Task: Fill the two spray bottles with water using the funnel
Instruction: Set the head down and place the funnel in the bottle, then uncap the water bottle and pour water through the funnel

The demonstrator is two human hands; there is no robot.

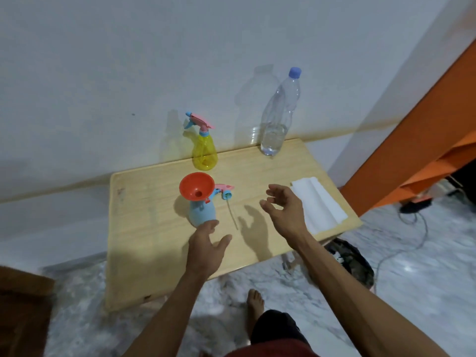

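A blue spray bottle (201, 213) stands on the wooden table (144, 228) with an orange funnel (196, 187) in its neck. Its pink and blue spray head (224, 191) lies on the table just behind, its dip tube (232, 215) stretching toward me. A yellow spray bottle (204, 150) with its head on stands at the table's far edge. A clear water bottle (279, 117) with a blue cap, partly filled, stands at the back right. My left hand (207, 247) is spread open, fingertips at the blue bottle's base. My right hand (283, 206) hovers to the right, fingers loosely curled, holding nothing.
A folded white cloth (319, 204) lies on the table's right side. An orange shelf unit (425, 140) stands at the right. A dark bin (353, 261) and cables lie on the marble floor below the table. My bare foot (255, 302) is under the near edge.
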